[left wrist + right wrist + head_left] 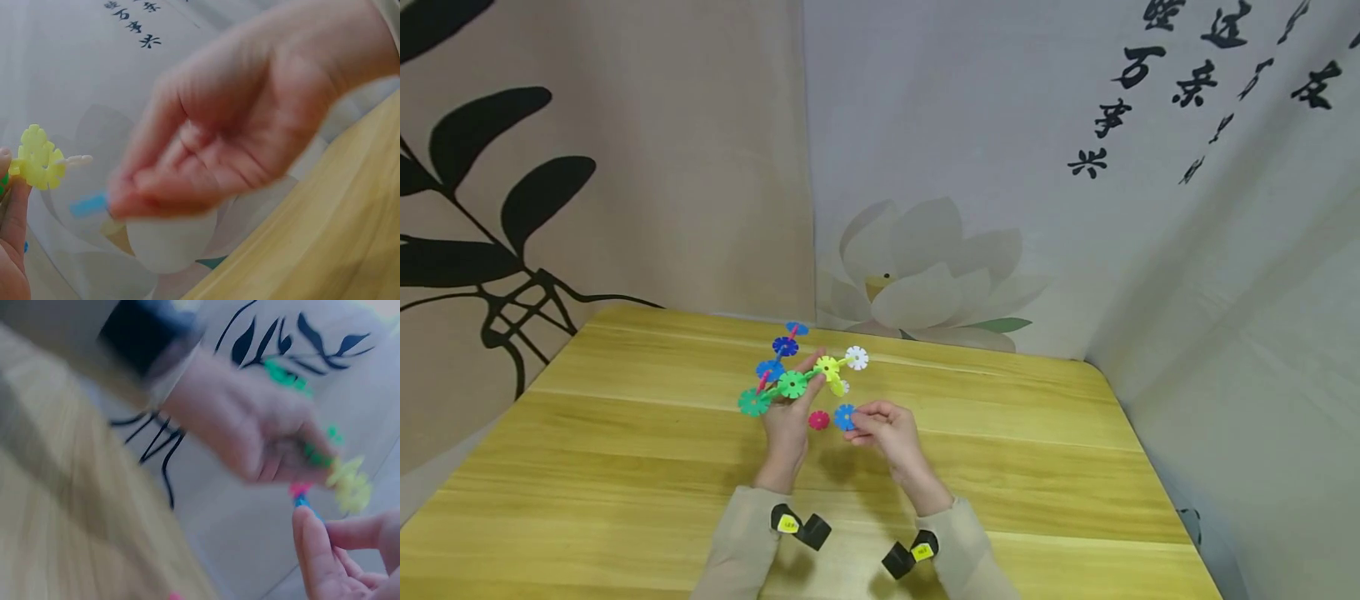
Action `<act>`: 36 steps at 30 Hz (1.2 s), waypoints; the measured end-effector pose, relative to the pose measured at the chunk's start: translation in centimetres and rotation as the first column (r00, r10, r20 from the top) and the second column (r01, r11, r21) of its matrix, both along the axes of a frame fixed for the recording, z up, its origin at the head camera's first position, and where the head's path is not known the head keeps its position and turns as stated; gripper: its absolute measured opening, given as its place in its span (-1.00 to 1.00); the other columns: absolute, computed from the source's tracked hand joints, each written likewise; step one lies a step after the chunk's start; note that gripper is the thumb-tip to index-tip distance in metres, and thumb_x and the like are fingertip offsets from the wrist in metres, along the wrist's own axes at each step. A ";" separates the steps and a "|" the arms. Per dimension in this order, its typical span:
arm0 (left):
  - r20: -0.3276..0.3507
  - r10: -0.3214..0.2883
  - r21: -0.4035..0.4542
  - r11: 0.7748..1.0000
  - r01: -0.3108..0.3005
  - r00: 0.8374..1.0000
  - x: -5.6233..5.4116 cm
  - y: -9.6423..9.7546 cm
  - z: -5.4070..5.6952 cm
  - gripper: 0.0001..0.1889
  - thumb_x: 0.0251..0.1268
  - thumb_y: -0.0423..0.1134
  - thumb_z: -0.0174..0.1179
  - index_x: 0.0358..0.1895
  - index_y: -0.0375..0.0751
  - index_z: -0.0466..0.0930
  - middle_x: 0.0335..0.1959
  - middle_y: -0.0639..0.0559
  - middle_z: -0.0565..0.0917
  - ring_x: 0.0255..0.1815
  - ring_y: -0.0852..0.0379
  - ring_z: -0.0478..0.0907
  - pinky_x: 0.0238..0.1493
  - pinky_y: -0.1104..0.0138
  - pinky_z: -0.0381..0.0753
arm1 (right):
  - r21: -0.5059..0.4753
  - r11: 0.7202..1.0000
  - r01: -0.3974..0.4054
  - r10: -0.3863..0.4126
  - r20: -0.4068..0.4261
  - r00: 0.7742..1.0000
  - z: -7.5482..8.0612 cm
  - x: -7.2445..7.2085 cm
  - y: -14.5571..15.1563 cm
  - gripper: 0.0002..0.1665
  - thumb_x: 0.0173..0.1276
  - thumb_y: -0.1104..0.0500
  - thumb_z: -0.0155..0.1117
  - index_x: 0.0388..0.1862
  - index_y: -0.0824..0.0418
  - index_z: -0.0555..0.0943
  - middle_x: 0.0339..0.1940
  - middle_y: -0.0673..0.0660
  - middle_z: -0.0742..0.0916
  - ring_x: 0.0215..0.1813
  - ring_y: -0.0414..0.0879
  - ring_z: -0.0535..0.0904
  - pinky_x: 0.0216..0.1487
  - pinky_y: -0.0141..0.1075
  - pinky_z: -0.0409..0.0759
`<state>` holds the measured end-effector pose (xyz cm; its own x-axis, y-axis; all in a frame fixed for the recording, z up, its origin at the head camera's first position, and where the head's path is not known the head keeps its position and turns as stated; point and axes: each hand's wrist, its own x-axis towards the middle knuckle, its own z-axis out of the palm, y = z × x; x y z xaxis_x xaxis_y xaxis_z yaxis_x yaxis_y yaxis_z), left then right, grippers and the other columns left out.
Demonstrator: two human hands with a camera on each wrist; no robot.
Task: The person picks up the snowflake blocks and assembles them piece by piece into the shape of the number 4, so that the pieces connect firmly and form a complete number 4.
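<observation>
My left hand (786, 429) holds a chain of interlocking plastic flower-shaped discs. In it are green discs (792, 384), blue and dark blue discs (786, 346) joined by pink ones seen edge-on, a yellow disc (827, 367) and a white disc (857, 358). Thumb and fingers of my right hand (891, 437) pinch a single light blue disc (846, 417), seen edge-on as a blue disc (89, 205) in the left wrist view. Beside it shows a pink disc (818, 420); whether it lies on the table or touches the blue one, I cannot tell.
Both hands are above a wooden table (625, 467). Behind it hangs a pale printed backdrop (715, 167) with leaves, a lotus and black characters. Each sleeve carries a black wrist camera (812, 531). A bit of pink (175, 596) shows at the right wrist view's lower edge.
</observation>
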<state>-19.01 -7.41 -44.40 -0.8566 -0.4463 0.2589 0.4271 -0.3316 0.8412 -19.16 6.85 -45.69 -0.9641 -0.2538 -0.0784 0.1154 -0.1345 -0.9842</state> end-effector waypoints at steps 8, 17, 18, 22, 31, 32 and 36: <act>-0.006 0.001 0.001 1.000 -0.001 1.000 0.1 0.0 0.1 -0.69 0.11 -0.49 0.27 -0.04 -0.52 0.56 -0.03 -0.17 0.63 0.10 0.00 0.53 0.13 0.39 0.48 | -0.160 0.987 0.015 -0.004 0.068 0.998 2.8 1.5 0.0 -0.94 0.29 0.37 0.18 -0.39 0.30 0.53 -0.57 0.05 0.69 -0.52 -0.18 0.66 -0.43 -0.45 0.65; 0.005 0.005 0.001 1.000 -0.005 1.000 0.2 0.0 0.3 -0.65 0.12 -0.50 0.26 -0.02 -0.62 0.49 0.00 -0.27 0.59 0.05 0.17 0.56 0.14 0.38 0.47 | -0.216 0.976 0.038 -0.026 0.060 0.998 3.2 2.0 -0.5 -0.87 0.31 0.36 0.16 -0.44 0.22 0.52 -0.56 0.03 0.69 -0.53 -0.23 0.63 -0.45 -0.49 0.62; 0.005 0.005 0.000 1.000 -0.005 1.000 0.2 0.0 0.3 -0.65 0.11 -0.50 0.26 -0.03 -0.62 0.49 0.00 -0.27 0.59 0.04 0.18 0.57 0.14 0.38 0.47 | -0.225 0.974 0.039 -0.026 0.060 0.998 3.1 2.0 -0.6 -0.86 0.31 0.36 0.16 -0.45 0.22 0.52 -0.56 0.03 0.69 -0.53 -0.23 0.63 -0.45 -0.49 0.62; 0.032 0.004 -0.014 1.000 -0.004 0.999 0.3 0.1 0.3 -0.65 0.11 -0.45 0.29 -0.02 -0.54 0.53 -0.05 -0.15 0.65 0.01 0.20 0.58 0.11 0.39 0.49 | -0.248 0.967 0.054 -0.038 0.067 0.997 3.1 2.1 -0.9 -0.86 0.31 0.37 0.16 -0.45 0.22 0.52 -0.57 0.03 0.69 -0.53 -0.23 0.63 -0.45 -0.50 0.62; 0.033 0.019 0.050 0.999 -0.020 0.999 0.4 0.8 0.4 -0.67 0.11 -0.53 0.22 -0.03 -0.60 0.50 -0.17 0.09 0.71 -0.08 0.21 0.61 0.02 0.40 0.55 | -0.261 0.950 0.171 -0.157 0.073 0.985 2.7 2.5 -2.2 -0.89 0.28 0.40 0.20 -0.44 0.31 0.50 -0.61 0.06 0.68 -0.54 -0.21 0.64 -0.45 -0.47 0.63; 0.029 0.025 0.060 0.998 -0.027 0.999 0.4 1.0 0.4 -0.68 0.11 -0.54 0.21 -0.04 -0.60 0.50 -0.18 0.08 0.72 -0.09 0.20 0.61 0.01 0.41 0.56 | -0.262 0.947 0.184 -0.174 0.061 0.983 2.6 2.6 -2.3 -0.90 0.28 0.40 0.21 -0.43 0.34 0.50 -0.61 0.06 0.68 -0.54 -0.21 0.64 -0.46 -0.47 0.64; 0.011 0.054 0.105 0.993 -0.055 0.998 0.3 1.4 0.7 -0.69 0.10 -0.56 0.21 -0.06 -0.63 0.50 -0.17 -0.02 0.71 -0.12 0.17 0.63 -0.04 0.40 0.58 | -0.277 0.935 0.223 -0.235 -0.010 0.972 2.5 2.9 -3.1 -0.91 0.25 0.43 0.23 -0.40 0.44 0.49 -0.61 0.07 0.67 -0.56 -0.19 0.64 -0.48 -0.44 0.64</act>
